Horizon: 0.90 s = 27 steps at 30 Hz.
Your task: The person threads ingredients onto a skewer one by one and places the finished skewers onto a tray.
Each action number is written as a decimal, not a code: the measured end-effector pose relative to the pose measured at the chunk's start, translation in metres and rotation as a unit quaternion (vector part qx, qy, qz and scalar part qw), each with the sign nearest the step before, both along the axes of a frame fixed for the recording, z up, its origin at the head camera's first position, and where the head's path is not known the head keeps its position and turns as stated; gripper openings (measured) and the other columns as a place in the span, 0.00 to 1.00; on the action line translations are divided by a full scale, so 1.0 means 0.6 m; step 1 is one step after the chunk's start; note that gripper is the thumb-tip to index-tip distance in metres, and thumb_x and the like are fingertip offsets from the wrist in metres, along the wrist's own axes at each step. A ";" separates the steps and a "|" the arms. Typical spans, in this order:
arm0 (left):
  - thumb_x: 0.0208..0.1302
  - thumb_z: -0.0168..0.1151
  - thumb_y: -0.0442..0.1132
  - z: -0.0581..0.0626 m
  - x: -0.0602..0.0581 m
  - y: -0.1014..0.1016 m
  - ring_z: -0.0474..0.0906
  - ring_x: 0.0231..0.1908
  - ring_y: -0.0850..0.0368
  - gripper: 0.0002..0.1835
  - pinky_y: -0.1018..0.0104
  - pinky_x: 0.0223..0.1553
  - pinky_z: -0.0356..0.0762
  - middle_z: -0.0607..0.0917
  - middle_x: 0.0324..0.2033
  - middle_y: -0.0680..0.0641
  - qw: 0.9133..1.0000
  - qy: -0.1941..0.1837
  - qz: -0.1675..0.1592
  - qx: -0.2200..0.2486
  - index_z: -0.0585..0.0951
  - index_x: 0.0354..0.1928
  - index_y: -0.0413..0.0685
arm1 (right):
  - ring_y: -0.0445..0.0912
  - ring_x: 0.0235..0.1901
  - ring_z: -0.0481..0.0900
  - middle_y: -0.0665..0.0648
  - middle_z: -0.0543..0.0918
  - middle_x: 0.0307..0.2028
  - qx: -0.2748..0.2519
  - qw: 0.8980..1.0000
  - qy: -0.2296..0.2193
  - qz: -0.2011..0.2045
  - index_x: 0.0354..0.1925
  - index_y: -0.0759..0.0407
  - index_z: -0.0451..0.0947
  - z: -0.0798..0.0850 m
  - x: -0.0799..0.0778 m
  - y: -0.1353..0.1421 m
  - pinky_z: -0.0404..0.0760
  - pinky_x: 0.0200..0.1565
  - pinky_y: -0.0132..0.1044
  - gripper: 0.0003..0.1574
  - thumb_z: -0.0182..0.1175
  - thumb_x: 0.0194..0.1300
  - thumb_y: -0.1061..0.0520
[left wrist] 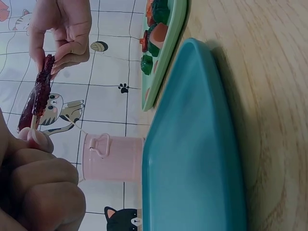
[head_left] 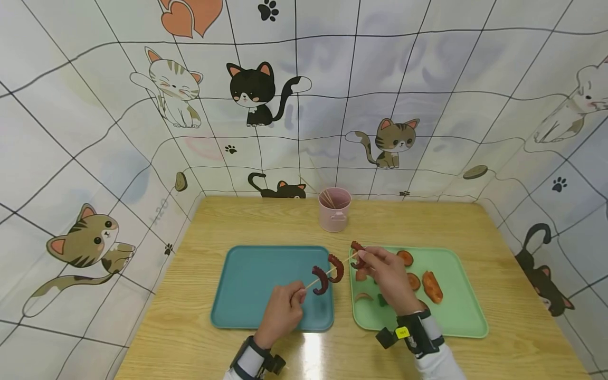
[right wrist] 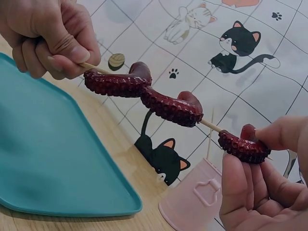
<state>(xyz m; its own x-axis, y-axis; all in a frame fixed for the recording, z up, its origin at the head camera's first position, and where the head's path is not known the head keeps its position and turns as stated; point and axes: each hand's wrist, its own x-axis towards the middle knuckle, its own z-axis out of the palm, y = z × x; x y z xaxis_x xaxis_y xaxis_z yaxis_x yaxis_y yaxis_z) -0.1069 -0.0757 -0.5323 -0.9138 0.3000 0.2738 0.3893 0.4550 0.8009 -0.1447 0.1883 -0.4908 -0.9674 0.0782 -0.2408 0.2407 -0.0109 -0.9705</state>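
My left hand (head_left: 283, 311) grips one end of a thin wooden skewer (right wrist: 210, 126) above the blue tray (head_left: 256, 287). Two dark red curled octopus tentacles (right wrist: 118, 84) are threaded on the skewer, side by side. At its other end, a third tentacle piece (right wrist: 244, 147) is pinched between the thumb and fingers of my right hand (head_left: 391, 279), over the near-left part of the green tray (head_left: 463, 311). In the right wrist view the skewer runs into this third piece. The left wrist view shows the tentacles overlapping one another.
The green tray holds several food pieces, among them round brown slices (head_left: 405, 258), an orange-brown piece (head_left: 432, 287) and some green bits. Behind the trays stands a pink cup (head_left: 334, 211) with thin sticks in it. A cat-patterned cloth (head_left: 323, 116) surrounds the wooden table (head_left: 176, 316).
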 end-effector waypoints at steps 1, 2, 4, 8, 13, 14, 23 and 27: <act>0.71 0.51 0.22 0.000 0.000 0.000 0.49 0.16 0.74 0.23 0.77 0.21 0.53 0.62 0.15 0.61 1.000 0.001 0.001 -0.001 0.68 0.19 0.49 | 0.46 0.38 0.86 0.56 0.87 0.44 -0.001 1.000 0.001 -0.001 0.55 0.66 0.78 -0.001 0.000 -0.001 0.84 0.50 0.35 0.26 0.64 0.73 0.46; 0.71 0.51 0.22 0.001 0.001 0.000 0.49 0.16 0.74 0.22 0.78 0.20 0.52 0.62 0.15 0.61 1.000 0.002 0.001 -0.002 0.68 0.19 0.49 | 0.46 0.38 0.86 0.56 0.87 0.44 -0.003 1.000 0.002 -0.002 0.54 0.66 0.79 -0.003 0.001 -0.002 0.84 0.50 0.36 0.25 0.64 0.73 0.46; 0.71 0.51 0.21 0.001 0.002 0.001 0.49 0.15 0.75 0.22 0.78 0.20 0.52 0.62 0.15 0.61 1.000 0.001 0.002 -0.003 0.68 0.18 0.49 | 0.45 0.38 0.85 0.56 0.87 0.43 -0.007 1.000 0.006 -0.005 0.53 0.67 0.79 -0.005 0.002 -0.004 0.84 0.49 0.37 0.25 0.65 0.72 0.47; 0.71 0.50 0.21 0.001 0.002 0.001 0.49 0.15 0.75 0.23 0.79 0.20 0.51 0.62 0.15 0.60 1.000 -0.003 0.002 -0.004 0.67 0.18 0.50 | 0.43 0.37 0.84 0.55 0.87 0.41 -0.012 1.000 0.017 -0.010 0.51 0.68 0.79 -0.008 0.003 -0.008 0.86 0.46 0.37 0.24 0.65 0.72 0.48; 0.73 0.50 0.23 0.000 0.003 0.001 0.48 0.16 0.74 0.23 0.78 0.20 0.51 0.61 0.15 0.61 1.000 -0.006 -0.001 -0.004 0.66 0.18 0.50 | 0.44 0.35 0.84 0.56 0.87 0.41 -0.027 0.999 0.024 -0.013 0.50 0.69 0.79 -0.012 0.004 -0.009 0.86 0.46 0.39 0.23 0.65 0.72 0.49; 0.73 0.50 0.23 -0.001 0.003 0.002 0.48 0.16 0.74 0.23 0.78 0.21 0.51 0.61 0.15 0.61 1.000 -0.005 -0.003 -0.003 0.66 0.19 0.50 | 0.44 0.35 0.85 0.56 0.87 0.40 -0.031 0.999 0.025 -0.012 0.50 0.68 0.79 -0.012 0.005 -0.009 0.86 0.46 0.40 0.22 0.65 0.72 0.49; 0.71 0.51 0.21 -0.002 0.005 0.004 0.48 0.16 0.73 0.23 0.77 0.21 0.52 0.62 0.15 0.60 1.000 -0.019 0.004 -0.009 0.66 0.18 0.50 | 0.45 0.35 0.85 0.54 0.86 0.38 -0.059 0.998 0.024 -0.011 0.48 0.66 0.80 -0.016 0.009 -0.008 0.87 0.45 0.43 0.21 0.67 0.71 0.49; 0.69 0.50 0.20 -0.004 0.006 0.006 0.48 0.17 0.73 0.23 0.77 0.21 0.51 0.62 0.15 0.60 1.000 -0.017 0.000 -0.009 0.66 0.18 0.49 | 0.44 0.35 0.84 0.53 0.85 0.37 -0.056 0.998 0.018 -0.017 0.48 0.68 0.80 -0.015 0.011 -0.011 0.87 0.44 0.41 0.21 0.67 0.71 0.50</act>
